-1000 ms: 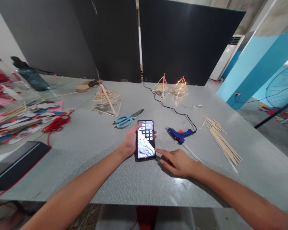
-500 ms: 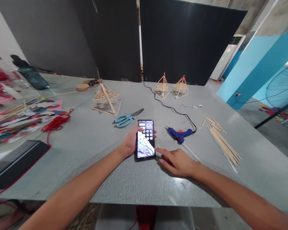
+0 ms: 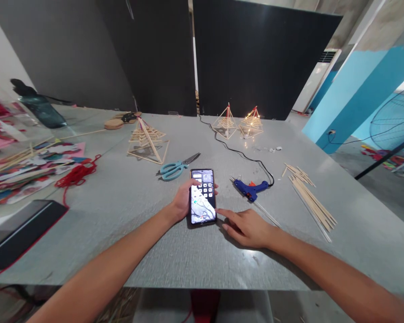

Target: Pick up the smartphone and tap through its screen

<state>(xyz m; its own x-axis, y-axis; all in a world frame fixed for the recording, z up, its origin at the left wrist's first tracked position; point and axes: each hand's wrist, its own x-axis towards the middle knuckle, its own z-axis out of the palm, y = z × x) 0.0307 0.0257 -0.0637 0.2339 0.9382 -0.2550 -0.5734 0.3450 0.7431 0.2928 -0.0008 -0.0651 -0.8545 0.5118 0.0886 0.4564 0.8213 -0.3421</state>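
Observation:
A lit smartphone (image 3: 203, 202) with rows of app icons stands out in front of me, its lower end nearest my body. My left hand (image 3: 183, 199) is wrapped round its left side, with fingertips showing at the right edge. My right hand (image 3: 244, 226) holds nothing; its index finger stretches to the phone's lower right edge and the thumb is apart. Just beyond the phone lie blue-handled scissors (image 3: 175, 170). To the right is a blue glue gun (image 3: 251, 188) with a clear glue stick (image 3: 267, 214) at its back.
Stick pyramids stand farther back: one at left (image 3: 148, 139), one in the middle (image 3: 226, 122), and one with glowing lights (image 3: 251, 123). Wooden sticks (image 3: 314, 204) lie at right. Red yarn (image 3: 76, 174), paper scraps (image 3: 37, 168) and a black box (image 3: 23, 231) are at left.
Small warm lights have come on in the right rear pyramid. The view has shifted slightly; both hands and the phone keep about the same places.

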